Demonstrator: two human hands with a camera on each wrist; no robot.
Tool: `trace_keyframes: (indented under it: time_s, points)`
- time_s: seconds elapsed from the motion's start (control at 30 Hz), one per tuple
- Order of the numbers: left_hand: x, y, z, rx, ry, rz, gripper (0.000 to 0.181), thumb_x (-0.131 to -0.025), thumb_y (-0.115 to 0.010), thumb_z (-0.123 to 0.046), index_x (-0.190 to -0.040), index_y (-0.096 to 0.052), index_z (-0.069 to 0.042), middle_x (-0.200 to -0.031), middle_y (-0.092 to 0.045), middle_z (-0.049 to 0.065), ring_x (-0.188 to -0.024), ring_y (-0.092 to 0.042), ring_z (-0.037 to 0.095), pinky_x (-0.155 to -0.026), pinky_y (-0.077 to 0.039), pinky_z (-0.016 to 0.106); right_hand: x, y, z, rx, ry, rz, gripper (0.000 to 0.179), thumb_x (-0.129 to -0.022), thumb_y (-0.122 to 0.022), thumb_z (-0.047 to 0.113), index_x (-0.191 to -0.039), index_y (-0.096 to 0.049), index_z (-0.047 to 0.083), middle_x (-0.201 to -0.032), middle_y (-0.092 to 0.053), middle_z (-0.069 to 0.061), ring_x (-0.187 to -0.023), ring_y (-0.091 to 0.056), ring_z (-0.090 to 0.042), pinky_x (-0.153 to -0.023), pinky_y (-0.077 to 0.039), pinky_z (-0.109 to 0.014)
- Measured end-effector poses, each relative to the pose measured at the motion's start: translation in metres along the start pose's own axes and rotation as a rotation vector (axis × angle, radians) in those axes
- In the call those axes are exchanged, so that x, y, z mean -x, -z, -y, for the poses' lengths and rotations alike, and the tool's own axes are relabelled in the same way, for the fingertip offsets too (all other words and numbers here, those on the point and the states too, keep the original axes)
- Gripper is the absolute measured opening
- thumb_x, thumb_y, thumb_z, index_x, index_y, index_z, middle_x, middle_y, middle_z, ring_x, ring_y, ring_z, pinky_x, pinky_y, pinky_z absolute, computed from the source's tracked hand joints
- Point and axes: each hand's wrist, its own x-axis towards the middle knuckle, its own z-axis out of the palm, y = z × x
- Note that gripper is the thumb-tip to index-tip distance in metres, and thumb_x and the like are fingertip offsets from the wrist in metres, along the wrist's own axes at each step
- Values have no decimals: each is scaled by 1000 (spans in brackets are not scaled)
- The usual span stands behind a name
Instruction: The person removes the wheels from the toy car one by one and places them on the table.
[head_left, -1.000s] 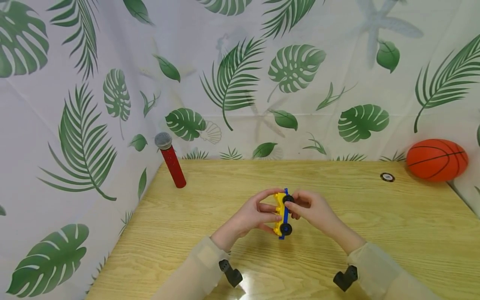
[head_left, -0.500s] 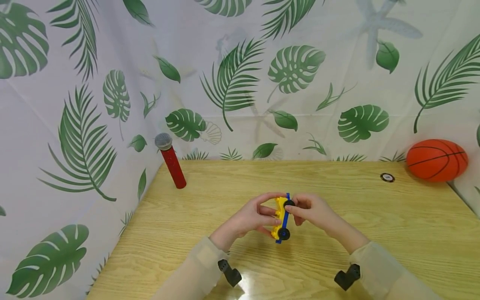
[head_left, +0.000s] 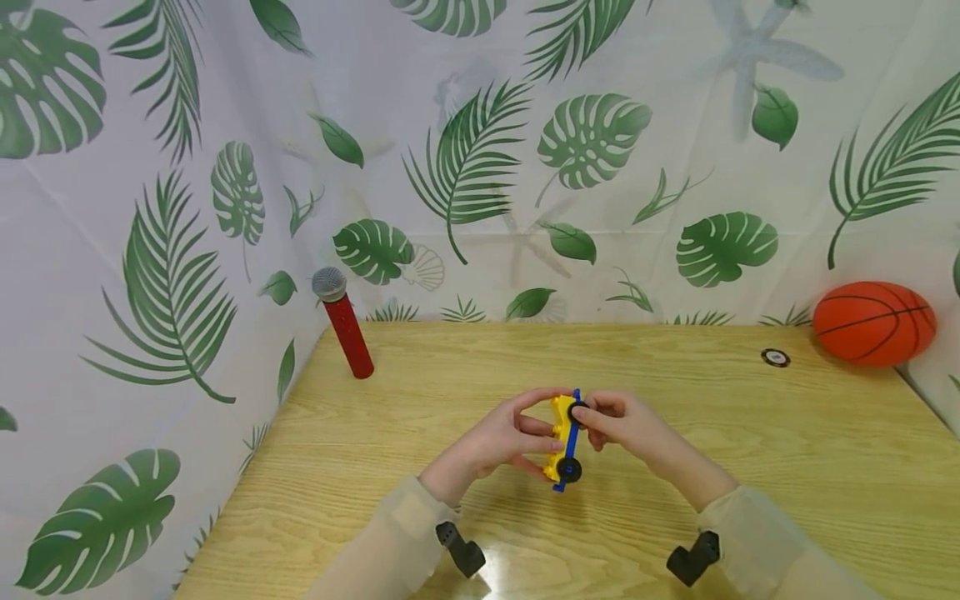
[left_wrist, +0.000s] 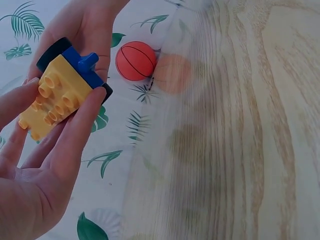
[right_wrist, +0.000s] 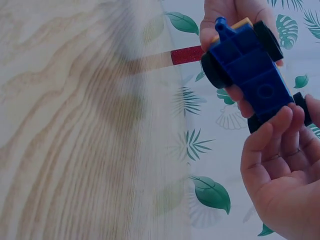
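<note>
Toy car [head_left: 572, 440], yellow and blue, is held in front of the red microphone [head_left: 349, 333] and to its right, the left hand [head_left: 504, 437] with fingers clamped around its studded yellow body, the right hand [head_left: 622, 423] with thumb and fingers pinching it at one black wheel [right_wrist: 301, 107].

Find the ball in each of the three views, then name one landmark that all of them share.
Head: the ball is at the far right, around mid-height.
Left wrist: the ball is in the upper part, left of centre.
Right wrist: not in it; the red piece near the top is the microphone.
Shared landmark: the toy car.
</note>
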Motion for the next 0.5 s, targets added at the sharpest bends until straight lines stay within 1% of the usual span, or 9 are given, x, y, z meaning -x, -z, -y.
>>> trace_keyframes:
  time_s: [0.07, 0.13, 0.2, 0.33, 0.5]
  points:
    - [0, -2, -1, 20, -1, -10, 60, -94, -65, -3, -144, -49, -31, -122, -68, 20, -99, -71, 26, -80, -55, 63, 0, -1, 0, -7, -2, -27, 36, -102, -57, 27, -83, -50, -3, -64, -52, -2, -62, -53, -23, -64, -48, -34]
    - [0, -4, -2, 29, -5, -21, 60, -94, -66, -3, -144, -49, -31, -121, -69, 20, -99, -71, 27, -79, -54, 65, 0, -2, 1, -9, 0, -50, 36, -102, -57, 27, -81, -50, -1, -62, -51, -2, -60, -52, -25, -62, -46, -34]
    - [0, -5, -2, 31, -8, -32, 59, -93, -66, -4, -143, -50, -32, -119, -70, 19, -99, -71, 26, -79, -53, 66, 1, -3, 1, -3, 7, -67, 35, -102, -57, 27, -80, -49, 0, -61, -50, -1, -59, -51, -24, -60, -45, -34]
    - [-1, -7, -1, 13, -10, -57, 59, -93, -67, -4, -142, -51, -33, -117, -71, 18, -98, -71, 25, -77, -54, 64, 2, -4, 3, 27, 25, -92, 37, -101, -58, 26, -79, -49, -2, -60, -49, -2, -57, -50, -23, -59, -43, -33]
    - [-1, -9, -2, -12, -6, -85, 57, -93, -67, -5, -140, -52, -33, -114, -72, 18, -96, -72, 25, -75, -57, 61, 3, -7, 5, 97, 54, -128, 35, -100, -60, 25, -78, -51, 0, -61, -51, -5, -58, -51, -28, -56, -41, -30]
